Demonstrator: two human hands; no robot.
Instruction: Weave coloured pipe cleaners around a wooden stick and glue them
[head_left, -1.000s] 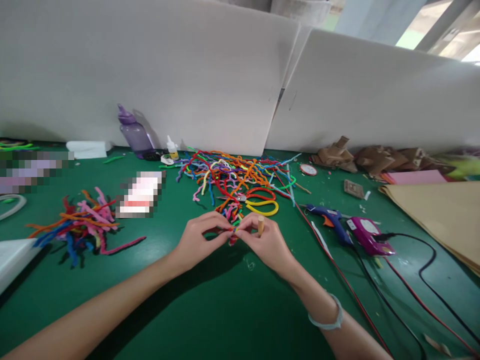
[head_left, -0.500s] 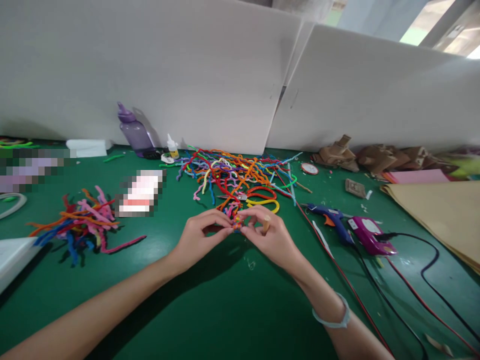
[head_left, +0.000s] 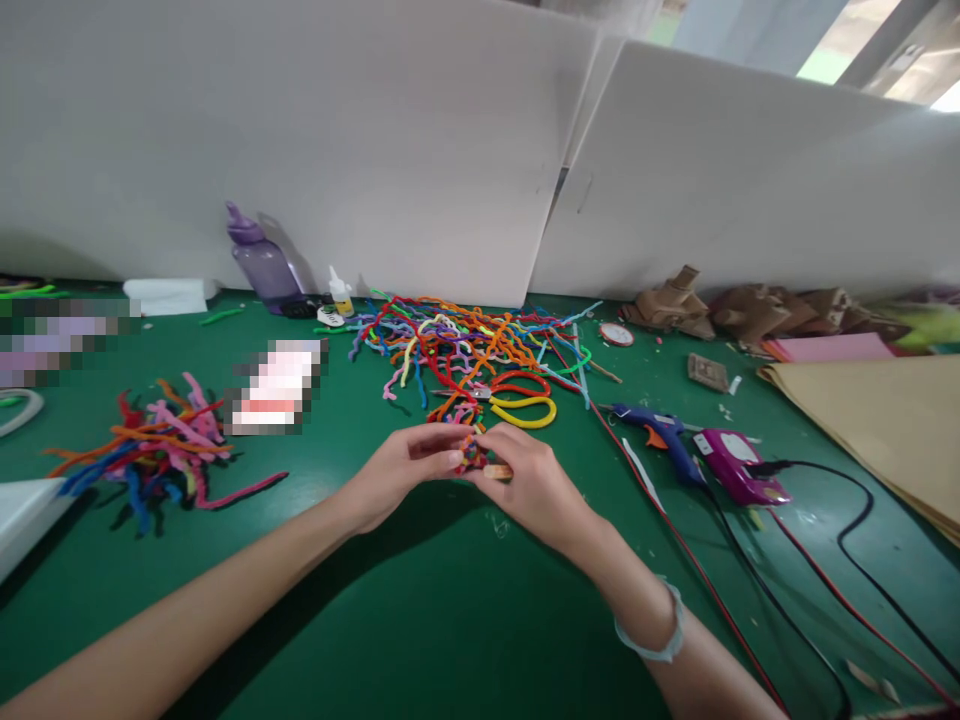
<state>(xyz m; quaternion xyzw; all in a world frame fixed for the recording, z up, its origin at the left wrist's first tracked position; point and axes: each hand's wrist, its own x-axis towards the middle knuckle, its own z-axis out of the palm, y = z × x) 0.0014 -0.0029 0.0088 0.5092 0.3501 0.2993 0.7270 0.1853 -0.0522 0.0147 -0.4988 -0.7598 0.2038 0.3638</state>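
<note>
Between the fingers of both hands is a small bundle of multicoloured pipe cleaner pieces. My left hand pinches it from the left, thumb and fingers closed on it. From the right my right hand grips the same bundle, and a short tan wooden piece shows by its fingers. Scissors with red and yellow handles lie just beyond the hands. Behind them spreads a tangled pile of pipe cleaners. Fingers hide part of the bundle.
A second pile of pipe cleaners is at the left, near a blurred pink-white item. A purple bottle stands behind. At the right are a blue glue gun, a magenta device, cords and brown paper.
Both hands have closed in round the bundle, and the right hand's fingers have turned inward. The wooden piece now lies nearly level instead of upright. The view has shifted slightly.
</note>
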